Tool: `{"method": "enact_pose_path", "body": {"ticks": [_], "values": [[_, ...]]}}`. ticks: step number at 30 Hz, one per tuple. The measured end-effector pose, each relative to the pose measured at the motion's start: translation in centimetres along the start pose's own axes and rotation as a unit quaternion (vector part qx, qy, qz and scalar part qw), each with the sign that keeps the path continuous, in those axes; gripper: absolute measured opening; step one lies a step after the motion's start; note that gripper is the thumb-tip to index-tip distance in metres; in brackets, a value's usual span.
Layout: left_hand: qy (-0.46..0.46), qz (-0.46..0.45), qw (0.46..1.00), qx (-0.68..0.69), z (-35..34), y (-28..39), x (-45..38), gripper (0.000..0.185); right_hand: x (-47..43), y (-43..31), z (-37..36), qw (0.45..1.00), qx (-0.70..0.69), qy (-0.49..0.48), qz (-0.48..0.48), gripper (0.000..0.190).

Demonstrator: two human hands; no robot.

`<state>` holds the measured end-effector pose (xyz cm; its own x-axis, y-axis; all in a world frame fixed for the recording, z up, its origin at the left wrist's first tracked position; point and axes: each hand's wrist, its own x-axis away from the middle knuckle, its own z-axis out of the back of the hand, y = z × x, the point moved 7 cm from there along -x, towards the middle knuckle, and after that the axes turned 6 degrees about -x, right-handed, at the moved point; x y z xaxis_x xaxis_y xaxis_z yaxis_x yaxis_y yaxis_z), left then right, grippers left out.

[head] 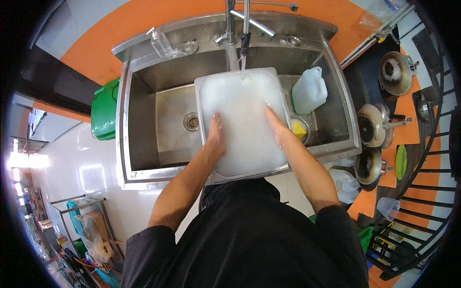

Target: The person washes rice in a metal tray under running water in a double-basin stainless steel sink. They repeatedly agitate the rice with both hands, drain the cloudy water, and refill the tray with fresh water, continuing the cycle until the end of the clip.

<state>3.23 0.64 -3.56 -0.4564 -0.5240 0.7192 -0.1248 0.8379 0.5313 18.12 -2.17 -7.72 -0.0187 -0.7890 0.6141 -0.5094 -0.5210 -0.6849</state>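
A rectangular metal pan (198, 104) filled with cloudy, sudsy water rests over the middle and front edge of a two-basin stainless steel sink (173, 144). Water runs into its far side from a faucet spout (245, 43). My left hand (216, 136) is partly under the suds at the pan's left side, my right hand (277, 124) partly under them at the right side. The submerged fingers are hidden, so whether they hold anything does not show. Just right of the pan, a yellow sponge (298, 130) lies by the right drain.
A translucent plastic jug (309, 91) stands in the right basin. Behind the left basin is a clear pump bottle (161, 44). Several used pans, including a wok (396, 73), line the right side. A green bin (105, 109) is left of the sink.
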Motion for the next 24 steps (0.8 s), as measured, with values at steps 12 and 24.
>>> {"method": "enact_pose_path", "body": {"ticks": [12,24], "values": [[-0.097,0.033,0.993,0.065,-0.7,-0.9,-1.2,0.055,1.4,-1.5,-1.9,0.984,-0.161,-0.039,-0.058,0.048],[0.046,-0.179,0.965,-0.185,0.3,3.4,-0.6,0.027,2.2,-4.8,-1.3,0.978,0.191,0.016,0.086,0.036]]}}
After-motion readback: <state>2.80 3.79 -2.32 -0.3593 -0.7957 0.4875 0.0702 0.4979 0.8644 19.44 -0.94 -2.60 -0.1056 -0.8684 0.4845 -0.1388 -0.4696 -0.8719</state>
